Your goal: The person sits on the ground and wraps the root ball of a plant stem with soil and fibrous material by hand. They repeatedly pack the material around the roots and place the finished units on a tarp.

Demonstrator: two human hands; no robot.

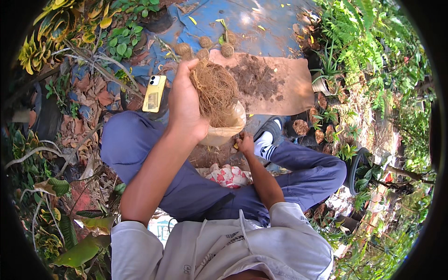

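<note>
My left hand [183, 105] is raised in front of me, its fingers and thumb closed round a clump of brown coconut fibre [215, 88]. Loose strands stick out over the rim of a cream-coloured bag or pot [226, 131] just beneath, which is partly hidden by the clump and hand. Whether the two touch, I cannot tell. Lower and to the right, my right hand [245, 143] has its fingers curled beside that cream container. A small yellowish bit shows at its fingertips, too little to name.
Beyond lies a brown sheet [296, 100] bearing dark soil [256, 77]. Several fibre-wrapped balls [205, 42], some with green shoots, rest on a blue tarp [242, 16]. A yellow phone [154, 93] lies left. Red-and-white floral cloth [228, 176] sits between my legs; potted plants [301, 127] line the right.
</note>
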